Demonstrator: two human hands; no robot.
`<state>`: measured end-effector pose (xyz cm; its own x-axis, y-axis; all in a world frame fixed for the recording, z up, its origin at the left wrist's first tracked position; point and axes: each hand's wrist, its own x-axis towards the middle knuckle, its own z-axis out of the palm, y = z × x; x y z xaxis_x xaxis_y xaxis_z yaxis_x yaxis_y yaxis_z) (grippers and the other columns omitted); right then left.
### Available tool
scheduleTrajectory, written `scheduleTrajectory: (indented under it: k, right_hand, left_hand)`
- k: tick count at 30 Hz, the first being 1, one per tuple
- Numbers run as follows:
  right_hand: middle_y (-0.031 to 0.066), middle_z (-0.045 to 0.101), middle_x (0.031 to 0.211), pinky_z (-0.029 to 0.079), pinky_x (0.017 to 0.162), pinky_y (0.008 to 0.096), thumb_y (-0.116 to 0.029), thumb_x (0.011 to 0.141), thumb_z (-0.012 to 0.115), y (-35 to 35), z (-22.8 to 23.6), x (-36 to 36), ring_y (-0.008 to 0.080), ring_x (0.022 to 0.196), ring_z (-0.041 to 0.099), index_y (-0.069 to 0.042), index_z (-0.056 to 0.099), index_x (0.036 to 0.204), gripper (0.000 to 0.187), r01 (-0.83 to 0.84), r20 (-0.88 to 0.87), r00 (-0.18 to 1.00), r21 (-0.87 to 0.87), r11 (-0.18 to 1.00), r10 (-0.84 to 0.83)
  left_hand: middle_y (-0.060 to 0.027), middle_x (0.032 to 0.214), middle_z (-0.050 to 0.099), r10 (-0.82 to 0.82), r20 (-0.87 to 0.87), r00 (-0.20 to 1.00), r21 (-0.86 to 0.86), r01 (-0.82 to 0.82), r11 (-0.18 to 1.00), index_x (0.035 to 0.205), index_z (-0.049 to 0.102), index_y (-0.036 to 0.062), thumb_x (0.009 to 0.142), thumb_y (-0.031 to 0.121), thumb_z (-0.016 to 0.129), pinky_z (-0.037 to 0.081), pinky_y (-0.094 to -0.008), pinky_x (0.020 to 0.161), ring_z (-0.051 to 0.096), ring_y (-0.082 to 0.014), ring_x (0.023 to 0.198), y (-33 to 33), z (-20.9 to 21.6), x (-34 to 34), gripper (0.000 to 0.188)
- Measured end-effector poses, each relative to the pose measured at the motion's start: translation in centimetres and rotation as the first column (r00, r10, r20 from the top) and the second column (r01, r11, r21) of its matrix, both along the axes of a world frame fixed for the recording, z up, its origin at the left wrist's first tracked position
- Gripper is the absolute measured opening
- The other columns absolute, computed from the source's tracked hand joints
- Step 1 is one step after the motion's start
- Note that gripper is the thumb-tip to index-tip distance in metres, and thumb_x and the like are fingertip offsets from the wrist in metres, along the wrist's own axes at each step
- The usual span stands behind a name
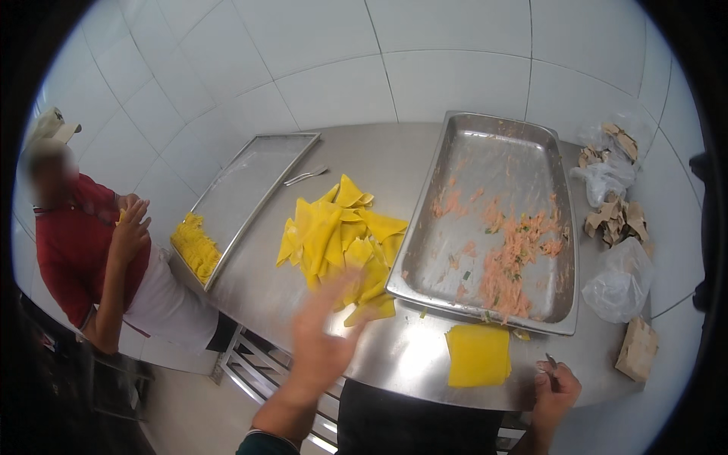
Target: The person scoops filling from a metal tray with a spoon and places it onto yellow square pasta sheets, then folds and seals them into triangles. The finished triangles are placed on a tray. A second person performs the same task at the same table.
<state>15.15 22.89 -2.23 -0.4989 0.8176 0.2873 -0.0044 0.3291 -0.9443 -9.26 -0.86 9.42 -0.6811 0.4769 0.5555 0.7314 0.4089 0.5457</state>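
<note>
A loose heap of yellow dough wrappers (pixel 334 235) lies on the steel table. My left hand (pixel 326 334) is over the heap's near edge, its fingers apart and blurred by motion; I see nothing held in it. At the table's front edge, my right hand (pixel 557 390) is closed around a thin metal utensil (pixel 551 361), most of it hidden by the fingers. Just left of that hand sits a squared stack of yellow wrappers (pixel 479 355). Behind the stack, a deep steel pan (pixel 415 250) holds pinkish minced filling with green bits (pixel 516 265), mostly toward its near right part.
To the left, a metal-rimmed tray (pixel 262 178) has yellow shaped pieces (pixel 196 246) at its near end. A fork (pixel 305 176) lies beside it. A co-worker (pixel 91 243) in red stands at far left. Plastic bags (pixel 618 280), crumpled brown paper (pixel 618 220) and a brown block (pixel 637 350) line the right side.
</note>
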Motion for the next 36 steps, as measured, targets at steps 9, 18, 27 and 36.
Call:
scheduleTrajectory:
  k: [9, 18, 27, 36]
  right_hand:
    - [-0.0024, 0.052, 0.076, 0.027, 0.052, 0.0217, -0.015, 0.095, 0.067, 1.7, -3.1, 2.2, 0.0033, 0.059, 0.040, 0.004, 0.069, 0.095, 0.019, 0.068, 0.048, 0.997, -0.091, 0.994, -0.064]
    - [0.0053, 0.059, 0.077, 0.043, 0.063, 0.0286, -0.011, 0.097, 0.062, 1.2, -0.7, 1.9, 0.0146, 0.070, 0.052, 0.004, 0.073, 0.097, 0.018, -0.039, 0.206, 0.978, 0.111, 0.993, 0.015]
    - [0.0042, 0.053, 0.067, 0.039, 0.056, 0.0302, -0.016, 0.099, 0.061, 0.8, 0.7, 1.1, 0.0145, 0.061, 0.047, 0.003, 0.072, 0.096, 0.021, -0.045, 0.258, 0.966, 0.228, 0.973, -0.016]
    - [0.0038, 0.049, 0.061, 0.036, 0.052, 0.0325, -0.024, 0.099, 0.064, 0.7, 0.5, 0.2, 0.0143, 0.058, 0.041, 0.002, 0.070, 0.090, 0.029, 0.029, 0.202, 0.977, 0.168, 0.985, -0.063]
  left_hand:
    - [-0.0117, 0.109, 0.063, -0.607, 0.320, 0.727, -0.287, 0.685, 0.669, 0.117, 0.064, 0.0044, 0.083, 0.017, 0.074, 0.049, -0.0380, 0.094, 0.061, -0.0294, 0.106, 8.3, -9.3, 8.1, 0.038]
    - [-0.0095, 0.089, 0.059, -0.586, 0.203, 0.785, -0.261, 0.620, 0.740, 0.096, 0.063, 0.0041, 0.082, 0.014, 0.067, 0.051, -0.0397, 0.077, 0.062, -0.0280, 0.087, 9.7, -10.4, 8.6, 0.018]
    - [-0.0124, 0.091, 0.058, -0.583, 0.164, 0.795, -0.286, 0.605, 0.743, 0.094, 0.060, 0.0039, 0.088, 0.016, 0.061, 0.052, -0.0404, 0.077, 0.061, -0.0291, 0.088, 10.2, -11.7, 8.7, 0.014]
    - [-0.0167, 0.081, 0.063, -0.618, 0.108, 0.779, -0.143, 0.627, 0.766, 0.077, 0.064, 0.0005, 0.082, 0.017, 0.067, 0.053, -0.0440, 0.071, 0.065, -0.0353, 0.081, 9.9, -10.1, 8.8, 0.018]
